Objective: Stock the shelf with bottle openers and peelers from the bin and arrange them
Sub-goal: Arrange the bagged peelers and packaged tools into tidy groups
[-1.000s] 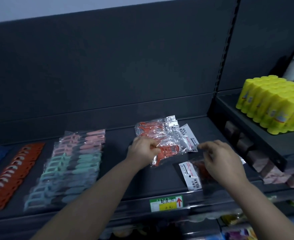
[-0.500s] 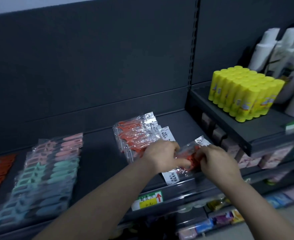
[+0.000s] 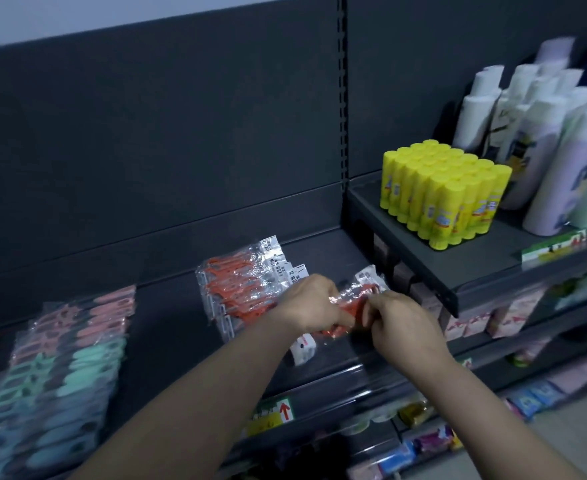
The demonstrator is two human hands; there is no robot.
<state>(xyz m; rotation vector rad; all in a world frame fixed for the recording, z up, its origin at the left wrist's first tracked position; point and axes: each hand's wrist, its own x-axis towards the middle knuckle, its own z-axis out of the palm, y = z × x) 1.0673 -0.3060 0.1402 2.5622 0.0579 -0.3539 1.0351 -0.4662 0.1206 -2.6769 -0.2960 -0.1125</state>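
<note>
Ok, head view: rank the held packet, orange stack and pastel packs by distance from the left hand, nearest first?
1. Packet: gripped in the left hand itself.
2. Orange stack: just to its left on the shelf.
3. Pastel packs: far left of the shelf.

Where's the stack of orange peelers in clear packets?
The stack sits mid head view on the dark metal shelf, just left of the left hand, right of the pastel plastic packets.

yellow glue sticks (image 3: 444, 192) | white bottles (image 3: 527, 133) | side shelf (image 3: 406, 233)
</note>
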